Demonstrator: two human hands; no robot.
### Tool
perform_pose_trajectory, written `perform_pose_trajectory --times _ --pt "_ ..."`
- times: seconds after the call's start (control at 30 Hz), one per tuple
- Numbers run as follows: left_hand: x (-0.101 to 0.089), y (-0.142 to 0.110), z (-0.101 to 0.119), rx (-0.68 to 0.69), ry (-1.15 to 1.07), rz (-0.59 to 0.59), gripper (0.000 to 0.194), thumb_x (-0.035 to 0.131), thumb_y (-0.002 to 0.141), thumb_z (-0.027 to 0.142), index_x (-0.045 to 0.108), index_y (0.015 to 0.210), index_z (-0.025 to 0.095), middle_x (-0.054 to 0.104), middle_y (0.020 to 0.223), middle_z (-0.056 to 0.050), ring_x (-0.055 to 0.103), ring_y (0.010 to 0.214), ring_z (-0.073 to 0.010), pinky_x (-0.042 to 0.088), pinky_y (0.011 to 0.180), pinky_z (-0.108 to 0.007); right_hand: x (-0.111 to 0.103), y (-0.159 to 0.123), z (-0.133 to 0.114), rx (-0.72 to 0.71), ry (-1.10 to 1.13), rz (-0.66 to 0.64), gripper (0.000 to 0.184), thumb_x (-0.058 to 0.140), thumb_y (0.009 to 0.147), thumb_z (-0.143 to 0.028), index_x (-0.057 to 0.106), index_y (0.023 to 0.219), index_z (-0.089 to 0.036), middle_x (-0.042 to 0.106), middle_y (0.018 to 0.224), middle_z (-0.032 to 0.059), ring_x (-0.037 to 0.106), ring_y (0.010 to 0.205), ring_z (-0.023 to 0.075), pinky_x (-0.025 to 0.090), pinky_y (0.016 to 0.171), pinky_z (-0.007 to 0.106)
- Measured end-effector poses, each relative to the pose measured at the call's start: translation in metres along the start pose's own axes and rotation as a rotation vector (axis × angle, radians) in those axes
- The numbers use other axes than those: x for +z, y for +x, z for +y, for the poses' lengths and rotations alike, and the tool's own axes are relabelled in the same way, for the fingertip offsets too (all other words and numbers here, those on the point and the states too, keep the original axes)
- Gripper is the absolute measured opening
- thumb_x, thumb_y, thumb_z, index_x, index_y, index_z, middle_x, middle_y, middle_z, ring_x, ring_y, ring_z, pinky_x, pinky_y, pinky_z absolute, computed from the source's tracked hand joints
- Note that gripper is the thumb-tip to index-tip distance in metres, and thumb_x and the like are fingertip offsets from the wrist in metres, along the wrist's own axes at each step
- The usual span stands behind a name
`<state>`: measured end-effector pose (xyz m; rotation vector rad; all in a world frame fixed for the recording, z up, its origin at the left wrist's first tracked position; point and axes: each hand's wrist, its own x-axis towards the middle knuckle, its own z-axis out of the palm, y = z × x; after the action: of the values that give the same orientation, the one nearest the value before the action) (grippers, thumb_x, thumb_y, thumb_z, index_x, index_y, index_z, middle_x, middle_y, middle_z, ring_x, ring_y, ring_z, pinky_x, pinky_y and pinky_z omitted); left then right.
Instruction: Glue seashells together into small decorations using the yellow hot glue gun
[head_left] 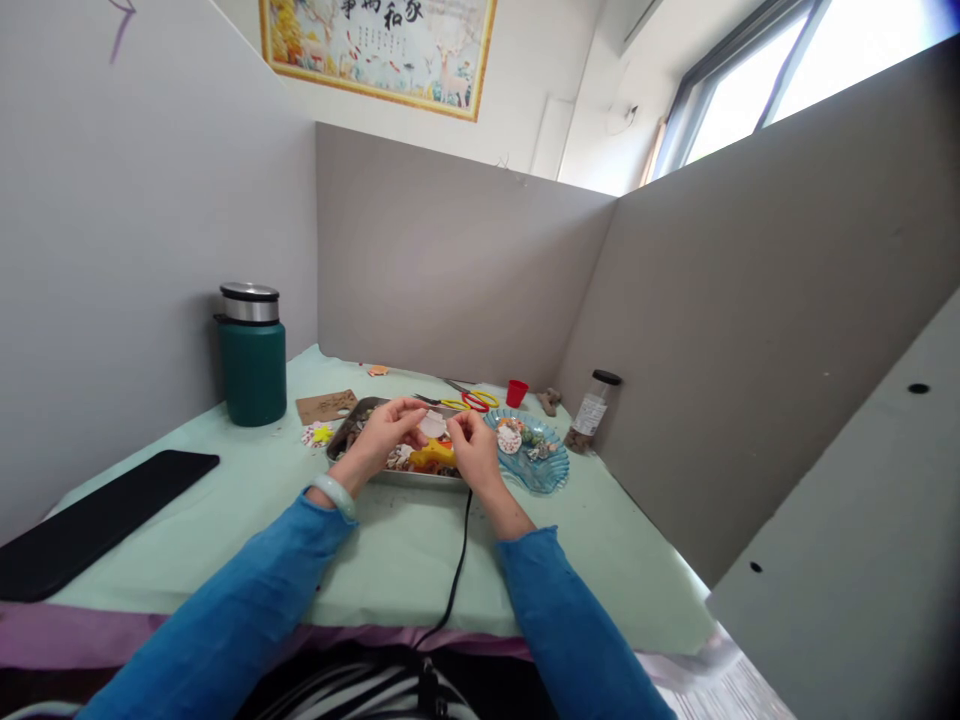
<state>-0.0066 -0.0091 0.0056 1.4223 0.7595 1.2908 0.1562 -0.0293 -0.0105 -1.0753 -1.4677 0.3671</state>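
Two hands (384,432) hold one whitish piece (433,424); one tray (409,479) below.

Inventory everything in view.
tray: 1, silver, centre
bits: many, mixed, in tray
tool: 1, yellow, at tray
piece: 1, whitish, above tray
plate: 1, blue, right
ornaments: several, mixed, on plate
jar: 1, clear, right
cup: 1, red, rear
scissors: apparently 2, yellow/red, rear
card: 1, brown, left
star: 1, yellow, left
flask: 1, green, left
mat: 1, black, left
cable: 1, black, front
tablecloth: 1, green, beneath
partitions: 3, grey, around
picture: 1, gold-framed, top
window: 1, bright, top
bracelet: 1, pale, wrist
sleeves: 2, blue, forearms
left hand, right hand: 2, bare, at piece
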Motion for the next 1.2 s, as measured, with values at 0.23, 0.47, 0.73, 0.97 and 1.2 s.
perform_pose_trajectory --times 0.23,0.47,0.73,0.97,1.2 --pt "0.0032 -0.0036 0.0074 0.003 0.001 0.005 0.045 0.08 0.062 0.046 0.066 0.089 0.014 0.064 0.057 -0.002 0.061 0.052 -0.0156 0.047 0.053 -0.025 -0.0004 -0.0016 0.0014 -0.048 -0.017 -0.008 0.02 0.051 0.085 -0.039 0.052 0.076 -0.022 0.057 0.066 -0.0021 0.051 0.061 0.015 0.04 0.062 0.027" --pt "0.0015 -0.0031 0.0051 0.012 -0.026 -0.048 0.043 0.076 0.07 0.051 0.064 0.091 0.015 0.063 0.057 -0.001 0.06 0.052 -0.0145 0.047 0.054 -0.024 -0.0017 -0.002 -0.0022 -0.062 -0.008 -0.013 0.022 0.051 0.085 -0.042 0.051 0.076 -0.022 0.056 0.064 -0.0026 0.05 0.059 0.0147 0.039 0.062 0.027" --pt "0.0033 -0.006 0.0101 0.0 -0.015 -0.035 0.044 0.075 0.07 0.055 0.062 0.084 0.016 0.061 0.056 -0.001 0.06 0.051 -0.0144 0.046 0.053 -0.023 -0.0042 -0.0014 -0.001 -0.082 -0.03 -0.039 0.018 0.052 0.084 -0.037 0.051 0.075 -0.022 0.056 0.064 -0.0033 0.049 0.059 0.0134 0.038 0.061 0.026" --pt "0.0005 -0.0052 0.008 0.011 0.009 -0.054 0.041 0.074 0.073 0.053 0.061 0.085 0.016 0.061 0.055 0.0 0.059 0.052 -0.0142 0.046 0.054 -0.024 -0.0056 -0.0005 -0.0036 -0.078 -0.02 -0.057 0.018 0.052 0.083 -0.036 0.051 0.073 -0.022 0.055 0.061 -0.0037 0.048 0.056 0.013 0.038 0.06 0.026" --pt "-0.0014 -0.0041 0.0065 0.017 0.015 -0.072 0.037 0.072 0.076 0.049 0.061 0.087 0.015 0.06 0.056 0.0 0.059 0.053 -0.0137 0.046 0.055 -0.023 -0.0057 -0.0002 -0.0041 -0.083 0.002 -0.059 0.018 0.053 0.082 -0.035 0.049 0.071 -0.022 0.054 0.06 -0.0038 0.048 0.055 0.013 0.037 0.059 0.027"
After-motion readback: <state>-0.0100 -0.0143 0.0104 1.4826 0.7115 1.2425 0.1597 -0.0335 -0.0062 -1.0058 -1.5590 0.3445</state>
